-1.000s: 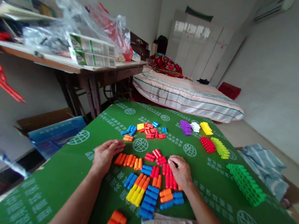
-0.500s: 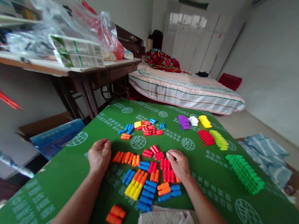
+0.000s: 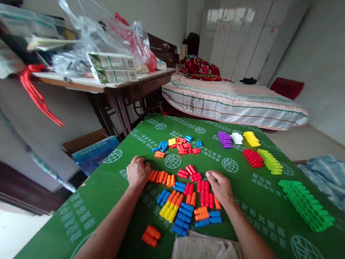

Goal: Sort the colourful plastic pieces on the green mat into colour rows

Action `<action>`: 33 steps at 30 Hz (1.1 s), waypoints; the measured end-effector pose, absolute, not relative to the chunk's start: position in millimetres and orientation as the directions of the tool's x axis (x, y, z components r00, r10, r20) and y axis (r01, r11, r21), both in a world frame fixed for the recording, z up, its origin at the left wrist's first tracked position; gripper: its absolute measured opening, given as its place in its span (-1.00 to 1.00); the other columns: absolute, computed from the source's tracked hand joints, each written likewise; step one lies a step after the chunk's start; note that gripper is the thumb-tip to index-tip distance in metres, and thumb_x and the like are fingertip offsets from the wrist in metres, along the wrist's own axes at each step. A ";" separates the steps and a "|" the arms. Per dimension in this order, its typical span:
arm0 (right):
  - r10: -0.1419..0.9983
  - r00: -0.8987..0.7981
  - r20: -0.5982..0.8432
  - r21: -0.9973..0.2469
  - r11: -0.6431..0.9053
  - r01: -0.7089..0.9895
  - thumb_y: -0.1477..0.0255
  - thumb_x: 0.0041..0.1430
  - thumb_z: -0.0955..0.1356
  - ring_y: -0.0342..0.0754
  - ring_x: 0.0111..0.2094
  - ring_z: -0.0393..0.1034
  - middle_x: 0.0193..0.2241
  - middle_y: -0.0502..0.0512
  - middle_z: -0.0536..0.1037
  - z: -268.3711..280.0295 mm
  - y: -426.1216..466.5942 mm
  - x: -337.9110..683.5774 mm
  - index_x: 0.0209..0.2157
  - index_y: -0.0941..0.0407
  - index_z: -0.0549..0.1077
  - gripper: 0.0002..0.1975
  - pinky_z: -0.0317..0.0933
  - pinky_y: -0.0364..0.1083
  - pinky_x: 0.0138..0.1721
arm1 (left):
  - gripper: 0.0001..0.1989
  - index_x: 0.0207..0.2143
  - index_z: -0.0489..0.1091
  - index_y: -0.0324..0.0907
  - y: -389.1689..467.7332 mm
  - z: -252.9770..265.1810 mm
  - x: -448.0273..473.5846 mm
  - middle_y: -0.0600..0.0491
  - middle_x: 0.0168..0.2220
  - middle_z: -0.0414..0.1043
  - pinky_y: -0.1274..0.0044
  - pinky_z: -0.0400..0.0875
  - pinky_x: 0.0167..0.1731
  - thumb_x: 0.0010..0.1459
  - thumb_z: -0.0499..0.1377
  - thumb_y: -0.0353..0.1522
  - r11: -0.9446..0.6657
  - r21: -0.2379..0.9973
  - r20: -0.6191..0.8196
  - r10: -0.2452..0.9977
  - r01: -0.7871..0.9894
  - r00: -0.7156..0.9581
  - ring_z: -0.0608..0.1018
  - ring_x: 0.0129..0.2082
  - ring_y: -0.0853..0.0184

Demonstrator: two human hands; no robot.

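My left hand [image 3: 138, 172] rests with curled fingers at the left end of a row of orange peg-shaped blocks [image 3: 162, 178]. Its fingertips are partly hidden, and I cannot tell whether a piece lies under them. Loosely bent, my right hand [image 3: 220, 186] lies just right of the joined red blocks [image 3: 205, 193], with no piece visible in it. Between the hands are loose red blocks [image 3: 190, 172], a yellow-and-orange group [image 3: 171, 206], blue blocks [image 3: 183, 219] and an orange-and-blue group [image 3: 207, 217]. A separate orange pair [image 3: 151, 235] lies nearer me.
Mixed blocks [image 3: 185, 148] lie farther back. Joined purple [image 3: 224, 139], white [image 3: 236, 137], yellow [image 3: 251, 138], red [image 3: 252, 158], lime [image 3: 269, 162] and green [image 3: 306, 205] blocks stand at the right. A folded cloth [image 3: 207, 258] lies at the front of the green table [image 3: 110, 205].
My left hand has moved in against the left end of the orange row. The camera view has turned left, so the scene sits farther right. My right hand stays beside the red blocks.
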State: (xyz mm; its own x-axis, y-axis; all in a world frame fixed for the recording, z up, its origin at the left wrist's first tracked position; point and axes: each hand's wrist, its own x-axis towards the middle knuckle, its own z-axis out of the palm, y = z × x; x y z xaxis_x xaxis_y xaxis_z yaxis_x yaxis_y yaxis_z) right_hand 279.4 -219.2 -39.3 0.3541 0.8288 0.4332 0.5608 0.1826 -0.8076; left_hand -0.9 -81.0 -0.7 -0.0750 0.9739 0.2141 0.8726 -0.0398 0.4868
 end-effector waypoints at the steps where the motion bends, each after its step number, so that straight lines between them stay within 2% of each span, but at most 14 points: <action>1: 0.828 0.354 0.434 -0.808 0.184 0.560 0.21 0.20 0.27 0.00 -0.24 0.50 -0.31 0.10 0.63 -39.6 -219.2 279.4 -0.37 0.05 0.57 -0.70 0.34 -0.03 -0.13 | -0.56 -0.04 0.41 -0.32 -80.9 -0.6 -0.5 -0.25 0.18 0.25 0.26 0.23 0.17 0.08 -0.02 -0.33 -0.044 0.460 0.210 0.976 0.887 -0.061 0.36 0.14 0.03; 9: 0.827 0.368 0.425 -0.815 0.173 0.553 0.20 0.19 0.27 0.01 -0.25 0.50 -0.32 0.11 0.63 -40.8 -218.0 278.7 -0.37 0.05 0.57 -0.70 0.35 -0.03 -0.14 | -0.62 -0.09 0.42 -0.21 -78.6 7.5 -6.6 -0.18 0.11 0.35 0.26 0.26 0.11 0.12 -0.05 -0.32 -0.124 0.289 0.174 0.982 0.949 0.075 0.38 0.12 0.08; 12: 0.826 0.354 0.439 -0.806 0.188 0.561 0.22 0.19 0.27 -0.01 -0.27 0.49 -0.34 0.10 0.62 -37.2 -217.2 277.6 -0.39 0.05 0.56 -0.71 0.35 -0.05 -0.16 | -0.60 -0.08 0.41 -0.23 -73.6 14.4 -10.9 -0.22 0.15 0.30 0.23 0.25 0.12 0.14 -0.06 -0.29 -0.134 0.246 0.151 0.984 0.960 0.099 0.35 0.15 0.05; 15: 0.834 0.329 0.443 -0.796 0.196 0.573 0.24 0.21 0.26 -0.03 -0.28 0.49 -0.35 0.10 0.62 -34.0 -216.1 277.2 -0.41 0.06 0.55 -0.71 0.36 -0.07 -0.18 | -0.53 0.00 0.36 -0.30 -65.5 21.1 -13.7 -0.28 0.23 0.18 0.16 0.16 0.17 0.16 -0.07 -0.23 -0.125 0.211 0.143 0.985 0.969 0.097 0.21 0.25 -0.01; 19: 0.830 0.335 0.446 -0.792 0.191 0.580 0.24 0.21 0.26 -0.03 -0.27 0.49 -0.34 0.09 0.62 -35.7 -215.1 277.6 -0.41 0.05 0.55 -0.71 0.35 -0.06 -0.16 | -0.46 0.06 0.31 -0.31 -54.1 22.7 -16.0 -0.31 0.27 0.09 0.07 0.08 0.20 0.19 -0.11 -0.15 -0.111 0.183 0.140 0.986 0.977 0.085 0.10 0.30 -0.05; 26: 0.814 0.359 0.458 -0.797 0.197 0.571 0.24 0.20 0.28 -0.01 -0.24 0.50 -0.32 0.11 0.63 -42.7 -216.0 278.3 -0.36 0.05 0.57 -0.73 0.37 -0.03 -0.12 | -0.41 0.08 0.27 -0.29 -49.6 9.8 -18.0 -0.32 0.25 0.11 0.03 0.05 0.18 0.21 -0.18 -0.09 -0.072 0.175 0.162 0.986 0.982 0.043 0.11 0.29 -0.07; 33: 0.810 0.361 0.461 -0.788 0.186 0.587 0.23 0.17 0.30 0.01 -0.23 0.51 -0.31 0.12 0.63 -45.3 -218.0 278.4 -0.37 0.04 0.57 -0.74 0.39 0.00 -0.11 | -0.42 0.05 0.29 -0.30 -57.1 10.8 -17.3 -0.31 0.24 0.13 0.08 0.08 0.17 0.21 -0.20 -0.10 -0.085 0.154 0.174 0.983 0.984 0.057 0.14 0.28 -0.06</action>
